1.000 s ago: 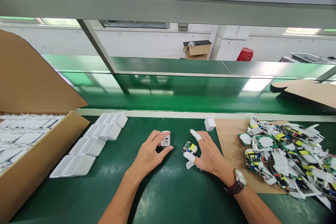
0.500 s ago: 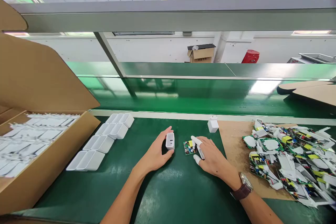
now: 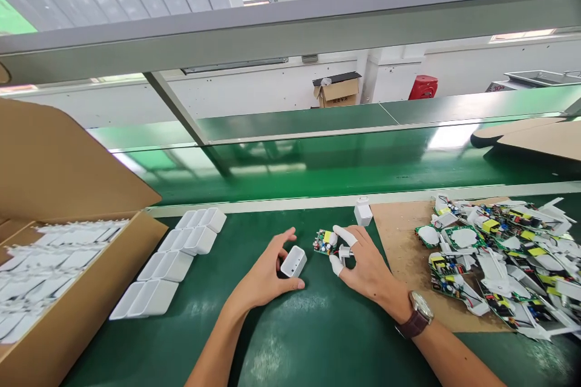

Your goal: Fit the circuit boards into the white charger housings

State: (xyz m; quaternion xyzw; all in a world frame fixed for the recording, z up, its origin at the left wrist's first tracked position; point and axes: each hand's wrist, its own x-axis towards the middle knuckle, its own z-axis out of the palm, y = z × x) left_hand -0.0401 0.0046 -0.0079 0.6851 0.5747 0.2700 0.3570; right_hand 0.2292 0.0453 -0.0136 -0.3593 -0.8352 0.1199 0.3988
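Observation:
A white plastic charger housing [image 3: 294, 261] lies tilted in my left hand [image 3: 264, 276], its hollow side and small slots facing up. The thumb stretches along its near side, while the other fingers curl behind and are partly hidden. To the right, my right hand [image 3: 365, 263], with white finger cots on, pinches a white plastic piece beside a small circuit board [image 3: 325, 242]. The board carries a yellow component and round capacitors, and it sits just right of the housing, apart from it. How the white piece joins the board is partly covered by my fingers.
Open white housings [image 3: 170, 266] stand in a row at left, beside a cardboard box [image 3: 104, 281] of flat white parts. A white charger block [image 3: 362, 213] stands behind my right hand. At right, circuit boards with white pieces [image 3: 494, 260] are heaped on cardboard [image 3: 399, 236].
My left hand has turned the housing from its slotted end to its hollow side. My right hand has taken hold of the board's white piece, and the board has tilted. The view has rotated slightly.

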